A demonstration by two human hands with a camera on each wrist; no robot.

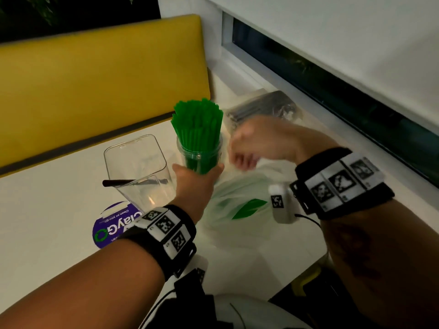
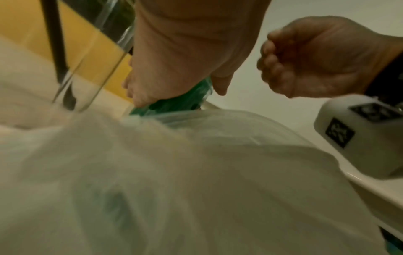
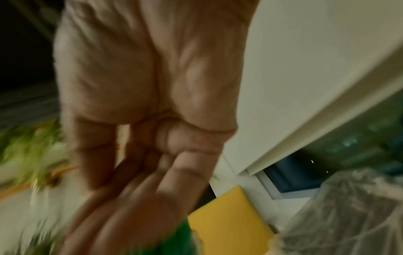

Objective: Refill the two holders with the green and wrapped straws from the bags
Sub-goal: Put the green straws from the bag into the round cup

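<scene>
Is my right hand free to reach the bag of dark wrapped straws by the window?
Probably yes. The right hand seems to hold nothing and hovers just in front of the bag of wrapped straws, with nothing visible between them.

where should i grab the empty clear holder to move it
Wrap the grip round the holder at mid-height, across two opposite flat walls, coming from the near left. It stands upright, and the left hand holding the jar crowds its right side.
</scene>
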